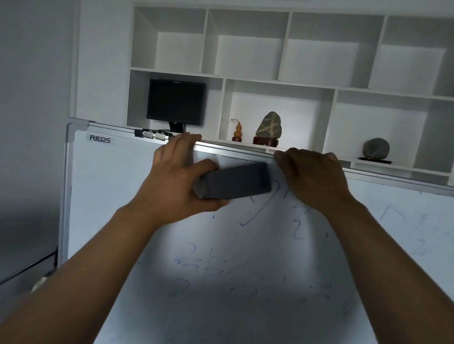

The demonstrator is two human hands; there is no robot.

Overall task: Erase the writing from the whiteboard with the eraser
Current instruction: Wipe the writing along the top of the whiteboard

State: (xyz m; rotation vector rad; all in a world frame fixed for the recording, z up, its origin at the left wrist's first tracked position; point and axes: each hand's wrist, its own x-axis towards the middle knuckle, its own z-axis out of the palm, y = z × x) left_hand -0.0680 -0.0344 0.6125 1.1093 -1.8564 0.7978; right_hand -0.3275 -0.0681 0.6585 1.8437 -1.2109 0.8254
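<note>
Eraser in left hand

The whiteboard has a smooth, glossy white face in a brushed-metal frame, the eraser is matt dark grey and looks felt-like, the shelf is matt white board, and the stones look rough and dull.
</note>
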